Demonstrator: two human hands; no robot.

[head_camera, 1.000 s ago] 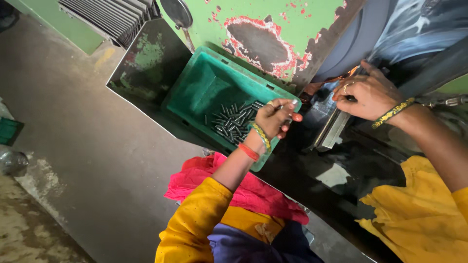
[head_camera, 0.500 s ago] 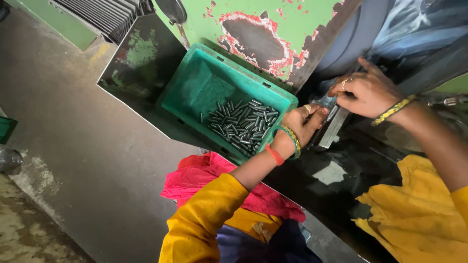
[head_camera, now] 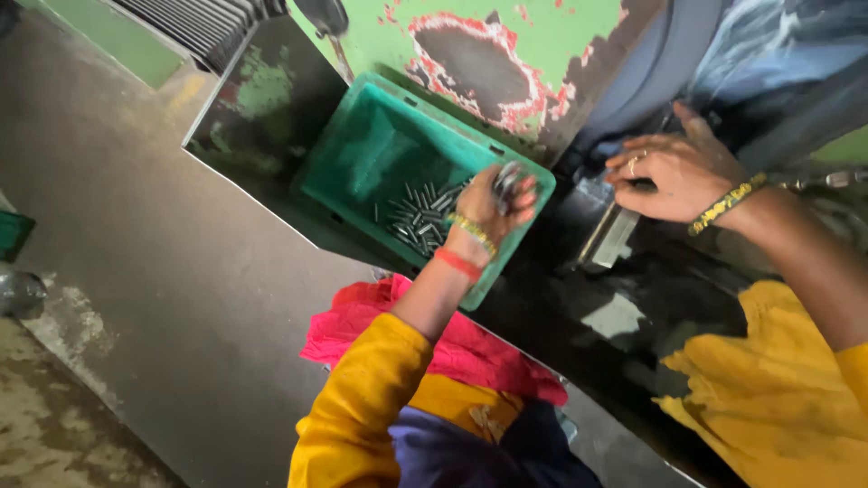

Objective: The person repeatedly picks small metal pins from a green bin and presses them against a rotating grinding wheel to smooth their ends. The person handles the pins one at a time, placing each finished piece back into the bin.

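Your left hand [head_camera: 495, 203] hangs over the right end of the green crate [head_camera: 362, 154], fingers curled together around a small clutch of metal pins [head_camera: 508, 178]; the pins show as a blur at your fingertips, so you cannot count them. Just below and to the left of those fingers, the loose metal pins [head_camera: 418, 217] lie heaped on the crate's floor, well short of filling it. A yellow bangle [head_camera: 474, 233] and a red bangle [head_camera: 457, 263] sit on that wrist, above the yellow sleeve [head_camera: 366, 398].

Your right hand [head_camera: 674, 172] lies well apart from the left, palm down on the dark machine bed [head_camera: 624, 271]. Its fingers are spread loosely, with a ring [head_camera: 633, 164] on one of them, and the fingertips rest at the top of a flat metal block [head_camera: 610, 237]; whether they pinch anything there cannot be told. A yellow beaded bracelet [head_camera: 723, 203] circles that wrist.

Beyond both sets of fingers stands the green machine panel [head_camera: 506, 45], its paint chipped to red and bare metal. Near your left elbow, a pink cloth [head_camera: 452, 348] lies across your lap. To the far left of your fingers stretches the grey floor [head_camera: 117, 244].
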